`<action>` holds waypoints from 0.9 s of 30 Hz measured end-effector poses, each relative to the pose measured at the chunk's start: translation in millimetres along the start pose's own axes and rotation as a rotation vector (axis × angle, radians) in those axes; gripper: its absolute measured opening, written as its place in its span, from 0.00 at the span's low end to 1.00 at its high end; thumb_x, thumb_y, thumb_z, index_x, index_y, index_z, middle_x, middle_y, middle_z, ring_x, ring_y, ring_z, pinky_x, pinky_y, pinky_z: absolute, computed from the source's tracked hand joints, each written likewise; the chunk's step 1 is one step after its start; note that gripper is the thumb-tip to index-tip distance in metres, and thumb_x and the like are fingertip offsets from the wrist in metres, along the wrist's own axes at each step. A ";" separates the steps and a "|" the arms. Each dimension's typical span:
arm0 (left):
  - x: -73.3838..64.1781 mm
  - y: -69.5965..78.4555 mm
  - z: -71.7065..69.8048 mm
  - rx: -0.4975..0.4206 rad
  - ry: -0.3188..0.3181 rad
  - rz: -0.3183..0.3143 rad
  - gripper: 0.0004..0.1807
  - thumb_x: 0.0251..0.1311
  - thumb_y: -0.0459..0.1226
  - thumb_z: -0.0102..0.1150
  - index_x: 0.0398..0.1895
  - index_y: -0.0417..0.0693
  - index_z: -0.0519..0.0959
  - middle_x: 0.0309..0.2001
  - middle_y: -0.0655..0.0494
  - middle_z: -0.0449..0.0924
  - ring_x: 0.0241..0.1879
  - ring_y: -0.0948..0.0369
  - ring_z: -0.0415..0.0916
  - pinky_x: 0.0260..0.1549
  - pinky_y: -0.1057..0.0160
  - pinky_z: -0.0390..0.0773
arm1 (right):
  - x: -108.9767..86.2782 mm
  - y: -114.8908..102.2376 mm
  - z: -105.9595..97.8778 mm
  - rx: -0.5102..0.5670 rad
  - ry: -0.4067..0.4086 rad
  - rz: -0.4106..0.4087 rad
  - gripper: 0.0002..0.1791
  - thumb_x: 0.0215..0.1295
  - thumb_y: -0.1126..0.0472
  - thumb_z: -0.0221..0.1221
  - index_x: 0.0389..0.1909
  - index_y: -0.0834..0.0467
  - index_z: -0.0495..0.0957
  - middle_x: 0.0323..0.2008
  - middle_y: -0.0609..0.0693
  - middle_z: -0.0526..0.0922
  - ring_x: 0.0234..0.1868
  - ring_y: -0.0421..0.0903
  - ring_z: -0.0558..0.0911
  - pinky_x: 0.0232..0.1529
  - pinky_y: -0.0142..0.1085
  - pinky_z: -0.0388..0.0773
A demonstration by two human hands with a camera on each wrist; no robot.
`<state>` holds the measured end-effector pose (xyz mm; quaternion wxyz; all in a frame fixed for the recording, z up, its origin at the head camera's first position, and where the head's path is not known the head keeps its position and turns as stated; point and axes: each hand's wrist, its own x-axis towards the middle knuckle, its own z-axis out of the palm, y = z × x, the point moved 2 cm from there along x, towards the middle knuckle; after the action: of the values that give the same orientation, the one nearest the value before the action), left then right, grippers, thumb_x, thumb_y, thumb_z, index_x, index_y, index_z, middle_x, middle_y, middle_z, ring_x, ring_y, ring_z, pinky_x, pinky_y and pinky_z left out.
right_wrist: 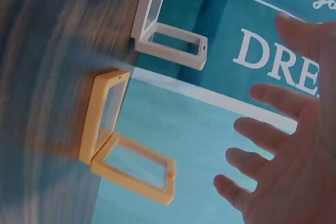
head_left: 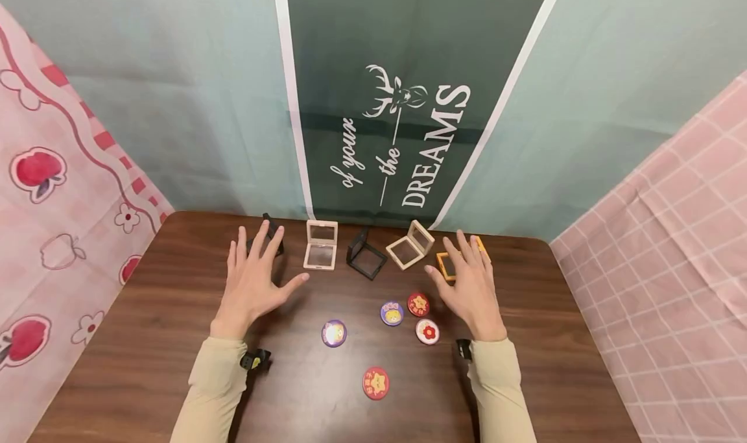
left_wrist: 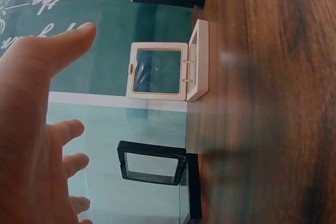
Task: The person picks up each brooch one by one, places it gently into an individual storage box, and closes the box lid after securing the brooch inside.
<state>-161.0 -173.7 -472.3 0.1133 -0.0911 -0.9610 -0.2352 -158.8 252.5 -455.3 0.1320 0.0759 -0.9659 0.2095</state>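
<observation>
My left hand (head_left: 252,292) hovers with spread fingers over the table's left side, holding nothing. Partly behind its fingertips stands an opened black display case (left_wrist: 152,148); an opened pale pink case (head_left: 321,256) is to the right of it. My right hand (head_left: 471,292), fingers also spread and holding nothing, is above the right side. An opened orange case (right_wrist: 105,114) lies partly hidden behind it in the head view. Between the hands are a second black case (head_left: 367,261) and a cream case (head_left: 405,252), both with clear windows and raised lids.
Round badges lie on the brown wooden table (head_left: 315,404): purple (head_left: 334,333), purple (head_left: 391,313), red (head_left: 418,304), white with a red flower (head_left: 428,331), and red nearest the front (head_left: 376,383). A printed green curtain (head_left: 373,41) hangs behind; pink cloths (head_left: 688,248) flank the table.
</observation>
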 end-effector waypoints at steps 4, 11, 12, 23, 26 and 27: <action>-1.4 -0.4 3.2 -0.011 0.006 0.004 0.56 0.60 0.67 0.67 0.86 0.56 0.57 0.87 0.45 0.47 0.84 0.31 0.33 0.78 0.27 0.41 | -2.2 8.6 -0.6 0.019 0.043 0.003 0.39 0.70 0.47 0.69 0.77 0.61 0.71 0.81 0.66 0.62 0.83 0.70 0.54 0.79 0.68 0.50; 0.7 -0.4 5.8 -0.053 0.065 0.032 0.52 0.61 0.62 0.71 0.83 0.50 0.62 0.84 0.41 0.54 0.82 0.31 0.43 0.74 0.25 0.47 | -0.5 25.7 -8.1 0.062 0.146 0.025 0.37 0.69 0.58 0.70 0.75 0.64 0.70 0.80 0.68 0.62 0.82 0.72 0.55 0.76 0.71 0.51; 1.2 -0.2 5.2 -0.056 0.076 0.035 0.52 0.61 0.61 0.71 0.83 0.49 0.63 0.83 0.41 0.55 0.82 0.32 0.45 0.74 0.25 0.48 | 0.4 27.9 -9.3 0.068 0.167 0.026 0.37 0.69 0.58 0.70 0.75 0.65 0.71 0.80 0.68 0.63 0.82 0.72 0.56 0.75 0.71 0.52; 0.3 9.1 4.2 -0.104 0.213 0.081 0.42 0.59 0.54 0.75 0.73 0.43 0.74 0.74 0.42 0.69 0.69 0.35 0.63 0.60 0.33 0.63 | -1.5 53.1 -16.1 0.184 0.321 0.111 0.41 0.66 0.62 0.72 0.77 0.64 0.67 0.76 0.68 0.68 0.76 0.71 0.66 0.70 0.72 0.61; 3.1 14.3 6.2 -0.118 0.252 0.118 0.39 0.59 0.50 0.76 0.70 0.41 0.76 0.71 0.43 0.73 0.66 0.36 0.67 0.59 0.34 0.66 | -3.1 59.9 -16.7 0.221 0.342 0.136 0.41 0.65 0.62 0.72 0.77 0.65 0.67 0.74 0.69 0.70 0.74 0.71 0.69 0.70 0.69 0.65; 3.9 16.2 6.7 -0.121 0.262 0.128 0.37 0.59 0.49 0.76 0.69 0.41 0.77 0.70 0.42 0.74 0.65 0.37 0.68 0.58 0.34 0.67 | -4.1 61.7 -16.2 0.230 0.339 0.148 0.41 0.65 0.62 0.73 0.77 0.66 0.67 0.73 0.69 0.70 0.73 0.71 0.70 0.70 0.69 0.66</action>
<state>-162.1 -155.9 -470.0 0.2467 -0.1274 -0.9144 -0.2946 -163.8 315.3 -466.0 0.2672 -0.0169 -0.9025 0.3373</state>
